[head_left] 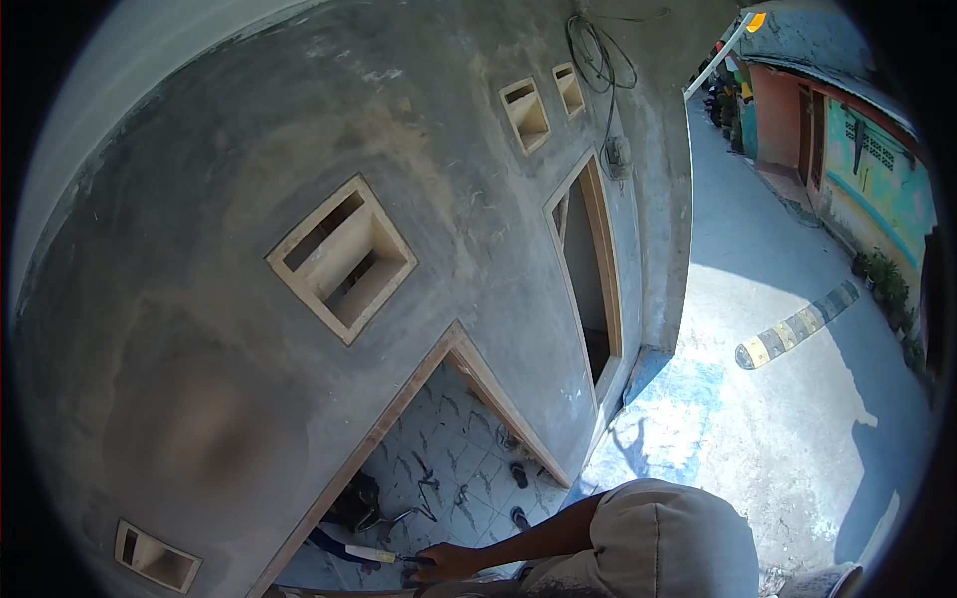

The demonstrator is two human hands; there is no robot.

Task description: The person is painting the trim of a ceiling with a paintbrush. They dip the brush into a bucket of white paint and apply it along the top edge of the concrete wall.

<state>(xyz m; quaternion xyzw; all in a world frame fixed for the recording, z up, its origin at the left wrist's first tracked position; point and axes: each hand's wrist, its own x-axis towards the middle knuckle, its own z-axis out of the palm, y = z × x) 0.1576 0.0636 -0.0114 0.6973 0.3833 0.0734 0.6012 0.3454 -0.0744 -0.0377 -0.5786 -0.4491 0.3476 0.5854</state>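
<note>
My right arm, in a beige sleeve (673, 533), stretches leftward along the lower edge of the view. At its end my right hand (449, 563) is closed around the dark handle of a stick-like tool with a pale section (369, 553). The tool's exact kind is unclear. Past its pale end lies a dark blue curved shape (327, 541) that I cannot make out. The hand is in front of a wood-framed doorway (457, 349) in a grey plastered wall (439, 249). My left hand is out of view.
Inside the doorway, a tiled floor (464, 448) carries sandals (518, 475) and a dark bulky object (357, 501). Vent openings (344, 257) and a tall framed opening (588, 269) pierce the wall. Cable (598, 55) hangs above. A striped speed bump (797, 324) crosses the lane.
</note>
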